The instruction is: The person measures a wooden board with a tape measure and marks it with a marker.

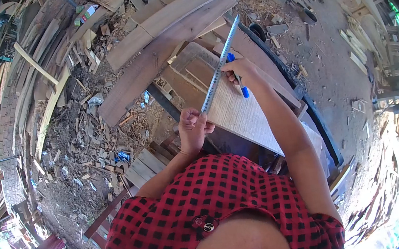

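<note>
A pale wooden board (240, 114) lies on the workbench in front of me. Across its far left edge stretches a measuring tape (220, 68), its blade running up and to the right past the board. My left hand (194, 131) pinches the near end of the tape at the board's left corner. In my right hand (240, 71) is a blue-capped pen (245, 92), held upright over the board, with the fingers beside the tape's middle. Beyond the board sits a wooden frame-like piece (199, 70) on the bench.
Long brown planks (165, 46) lie across the far side of the bench. A dark beam (322, 129) runs along the right. Wood scraps (98, 152) litter the ground at left, and stacked strips of timber (43, 49) stand beyond them.
</note>
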`<move>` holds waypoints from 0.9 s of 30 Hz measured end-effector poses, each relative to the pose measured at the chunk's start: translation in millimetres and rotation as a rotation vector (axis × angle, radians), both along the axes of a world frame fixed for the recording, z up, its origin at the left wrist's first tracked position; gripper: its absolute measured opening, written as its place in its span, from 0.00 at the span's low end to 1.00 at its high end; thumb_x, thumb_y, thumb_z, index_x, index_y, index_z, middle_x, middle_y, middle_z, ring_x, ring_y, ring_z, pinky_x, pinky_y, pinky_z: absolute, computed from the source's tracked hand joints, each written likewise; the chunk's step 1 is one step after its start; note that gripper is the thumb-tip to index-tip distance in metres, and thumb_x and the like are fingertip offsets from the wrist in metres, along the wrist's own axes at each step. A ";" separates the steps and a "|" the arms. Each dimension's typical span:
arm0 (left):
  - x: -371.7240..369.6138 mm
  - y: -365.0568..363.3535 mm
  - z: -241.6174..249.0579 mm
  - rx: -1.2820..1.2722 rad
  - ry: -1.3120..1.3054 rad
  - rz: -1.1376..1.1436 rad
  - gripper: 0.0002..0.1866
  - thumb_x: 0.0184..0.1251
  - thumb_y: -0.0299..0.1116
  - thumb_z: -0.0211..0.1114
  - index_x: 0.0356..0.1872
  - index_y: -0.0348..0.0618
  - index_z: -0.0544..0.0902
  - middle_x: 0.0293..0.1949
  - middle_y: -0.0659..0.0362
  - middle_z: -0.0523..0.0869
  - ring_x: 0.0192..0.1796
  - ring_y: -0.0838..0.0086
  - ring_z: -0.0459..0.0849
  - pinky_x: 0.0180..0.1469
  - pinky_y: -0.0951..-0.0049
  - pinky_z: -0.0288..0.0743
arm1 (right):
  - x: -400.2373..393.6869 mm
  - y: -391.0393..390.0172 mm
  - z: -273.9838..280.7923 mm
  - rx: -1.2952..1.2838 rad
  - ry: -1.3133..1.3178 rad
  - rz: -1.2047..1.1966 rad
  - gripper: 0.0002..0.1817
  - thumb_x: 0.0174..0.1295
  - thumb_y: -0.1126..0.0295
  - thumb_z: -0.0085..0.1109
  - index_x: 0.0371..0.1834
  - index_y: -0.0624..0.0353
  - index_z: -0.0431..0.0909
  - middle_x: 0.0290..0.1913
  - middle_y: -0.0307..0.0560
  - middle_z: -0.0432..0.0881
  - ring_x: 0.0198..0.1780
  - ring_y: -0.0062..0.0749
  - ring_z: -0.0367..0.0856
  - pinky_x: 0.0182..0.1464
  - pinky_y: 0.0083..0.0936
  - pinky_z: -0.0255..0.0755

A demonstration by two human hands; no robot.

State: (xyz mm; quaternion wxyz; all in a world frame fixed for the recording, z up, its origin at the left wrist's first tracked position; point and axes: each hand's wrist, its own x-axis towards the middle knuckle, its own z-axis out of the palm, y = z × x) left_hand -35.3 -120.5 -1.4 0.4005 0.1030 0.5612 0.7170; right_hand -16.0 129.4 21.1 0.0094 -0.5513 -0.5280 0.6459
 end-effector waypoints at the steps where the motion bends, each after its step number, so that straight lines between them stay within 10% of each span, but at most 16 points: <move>1: -0.3 0.4 1.2 -0.022 0.007 -0.006 0.09 0.69 0.27 0.57 0.42 0.44 0.65 0.30 0.57 0.80 0.26 0.77 0.82 0.29 0.75 0.81 | -0.5 1.1 -0.2 0.002 0.002 -0.001 0.09 0.48 0.75 0.67 0.18 0.64 0.76 0.16 0.45 0.75 0.16 0.29 0.74 0.16 0.26 0.60; 27: -2.3 -7.4 -6.6 0.072 -0.030 -0.042 0.10 0.70 0.31 0.57 0.44 0.42 0.66 0.33 0.54 0.81 0.32 0.72 0.84 0.37 0.69 0.83 | 1.1 0.7 -10.3 0.035 0.008 0.078 0.07 0.47 0.78 0.66 0.17 0.67 0.77 0.16 0.48 0.75 0.14 0.29 0.73 0.14 0.28 0.59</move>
